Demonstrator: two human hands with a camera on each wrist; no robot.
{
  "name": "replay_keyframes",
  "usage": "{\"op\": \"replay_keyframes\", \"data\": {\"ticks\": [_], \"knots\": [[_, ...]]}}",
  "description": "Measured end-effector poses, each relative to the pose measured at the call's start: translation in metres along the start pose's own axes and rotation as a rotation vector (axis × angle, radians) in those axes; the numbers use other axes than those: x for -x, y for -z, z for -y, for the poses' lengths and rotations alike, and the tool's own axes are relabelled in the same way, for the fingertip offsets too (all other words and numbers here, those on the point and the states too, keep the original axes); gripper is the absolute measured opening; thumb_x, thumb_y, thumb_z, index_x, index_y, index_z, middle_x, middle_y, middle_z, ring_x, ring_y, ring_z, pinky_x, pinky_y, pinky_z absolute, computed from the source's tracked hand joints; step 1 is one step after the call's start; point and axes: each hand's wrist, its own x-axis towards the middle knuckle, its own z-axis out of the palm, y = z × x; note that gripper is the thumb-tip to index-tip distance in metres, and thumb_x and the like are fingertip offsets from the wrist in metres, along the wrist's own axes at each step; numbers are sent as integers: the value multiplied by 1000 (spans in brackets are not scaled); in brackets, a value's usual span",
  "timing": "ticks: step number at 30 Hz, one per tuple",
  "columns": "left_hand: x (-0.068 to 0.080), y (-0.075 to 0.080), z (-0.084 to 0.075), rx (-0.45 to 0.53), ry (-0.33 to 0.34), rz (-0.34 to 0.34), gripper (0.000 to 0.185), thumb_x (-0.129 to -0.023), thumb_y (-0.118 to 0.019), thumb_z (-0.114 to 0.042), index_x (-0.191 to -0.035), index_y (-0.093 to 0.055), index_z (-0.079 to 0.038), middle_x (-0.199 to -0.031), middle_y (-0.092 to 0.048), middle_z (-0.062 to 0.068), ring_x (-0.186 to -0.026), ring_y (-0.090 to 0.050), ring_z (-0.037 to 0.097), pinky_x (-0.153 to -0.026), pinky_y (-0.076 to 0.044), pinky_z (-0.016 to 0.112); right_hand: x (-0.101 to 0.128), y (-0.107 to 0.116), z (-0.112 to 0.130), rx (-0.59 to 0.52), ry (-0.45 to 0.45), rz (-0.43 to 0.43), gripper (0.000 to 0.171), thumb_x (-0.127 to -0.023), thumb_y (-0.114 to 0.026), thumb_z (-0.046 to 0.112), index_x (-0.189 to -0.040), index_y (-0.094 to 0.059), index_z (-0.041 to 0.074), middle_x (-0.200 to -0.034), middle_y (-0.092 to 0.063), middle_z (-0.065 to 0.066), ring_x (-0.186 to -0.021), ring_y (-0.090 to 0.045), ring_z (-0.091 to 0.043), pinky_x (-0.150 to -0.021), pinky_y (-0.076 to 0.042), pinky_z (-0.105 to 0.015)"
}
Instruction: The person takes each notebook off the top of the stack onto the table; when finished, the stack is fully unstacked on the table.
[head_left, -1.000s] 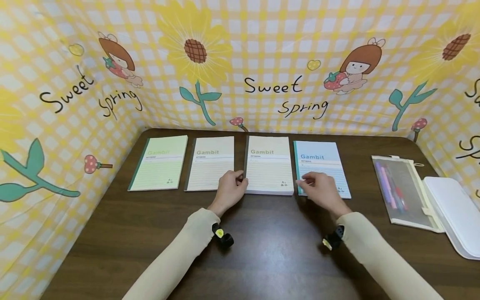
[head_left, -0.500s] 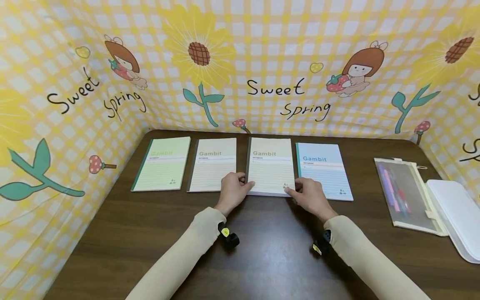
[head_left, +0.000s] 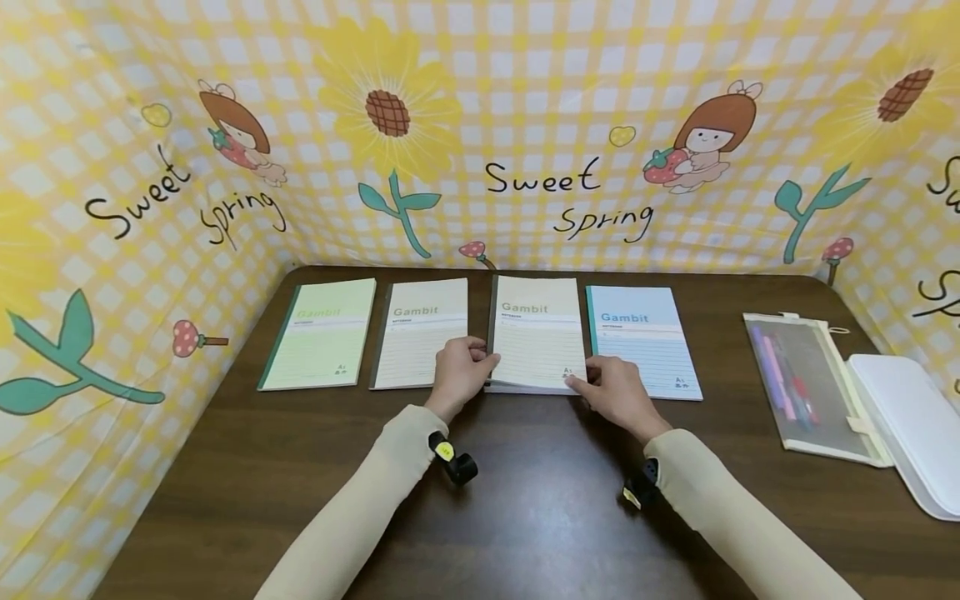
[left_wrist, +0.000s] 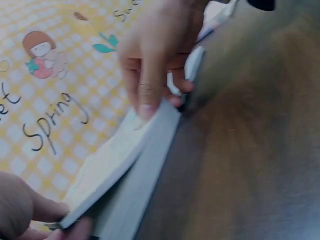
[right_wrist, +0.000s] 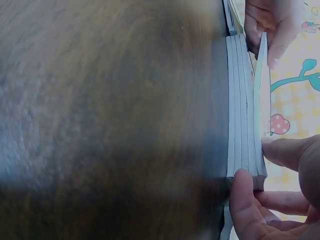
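Both hands are lifting the top cream Gambit notebook (head_left: 537, 335) off its stack: left hand (head_left: 459, 377) pinches its spine corner, right hand (head_left: 617, 395) its opposite corner. Next calls for an even lift.

You have four notebooks in a row along the far part of the table (head_left: 525, 517). The leftmost notebook (head_left: 318, 335) lies beside the second notebook (head_left: 420, 333); right of that sits the third stack (head_left: 536, 329), then the rightmost notebook (head_left: 641, 337). Your left hand (head_left: 459, 375) is at the stack's near-left corner, your right hand (head_left: 618, 398) at its near-right corner. Farther right lies a pencil pouch (head_left: 806, 383), with a case (head_left: 911, 425) just beside it at the table's right edge.
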Motion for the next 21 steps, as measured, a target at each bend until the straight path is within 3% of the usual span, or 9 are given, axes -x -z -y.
{"op": "replay_keyframes", "data": {"ticks": [4,7,12,15,19,21], "knots": [[-3,3,-3,154,53,130,33,-93,-60,-5,-122,-55,10,-107,-63,24,-88,-68,30,-65,-59,31,0,-1,0,-12,-13,2,25,-92,-66,27,-80,-63,6,-57,-60,-3,-48,-51,-14,-50,-42,-28],[-4,2,-2,246,99,172,29,-94,-56,0,-121,-51,11,-112,-60,27,-94,-65,31,-64,-59,29,1,-2,-1,-20,-23,4,24,-93,-65,28,-82,-65,6,-58,-61,-3,-48,-52,-14,-50,-43,-28],[-7,3,3,347,138,174,26,-95,-53,4,-120,-49,10,-114,-60,28,-85,-64,26,-64,-59,33,2,-6,-2,-27,-4,-10,30,-95,-61,34,-88,-67,6,-63,-65,-4,-49,-55,-12,-54,-45,-28],[-8,7,5,371,150,170,27,-95,-51,4,-122,-49,9,-113,-61,28,-81,-64,23,-63,-59,34,3,-6,-3,-51,7,-24,36,-99,-53,35,-103,-69,3,-66,-65,-5,-51,-56,-12,-57,-47,-29],[-8,17,7,389,171,150,29,-96,-51,3,-124,-49,8,-115,-60,26,-84,-64,22,-65,-59,34,3,-6,-5,-54,26,-25,37,-102,-47,27,-119,-64,-2,-64,-62,-6,-50,-56,-13,-54,-47,-29],[-7,22,9,409,180,144,30,-96,-51,3,-125,-49,7,-115,-59,24,-85,-63,21,-67,-60,35,3,-4,-6,-17,48,-34,32,-101,-51,21,-117,-65,-2,-64,-60,-5,-51,-54,-13,-52,-45,-28]]}}
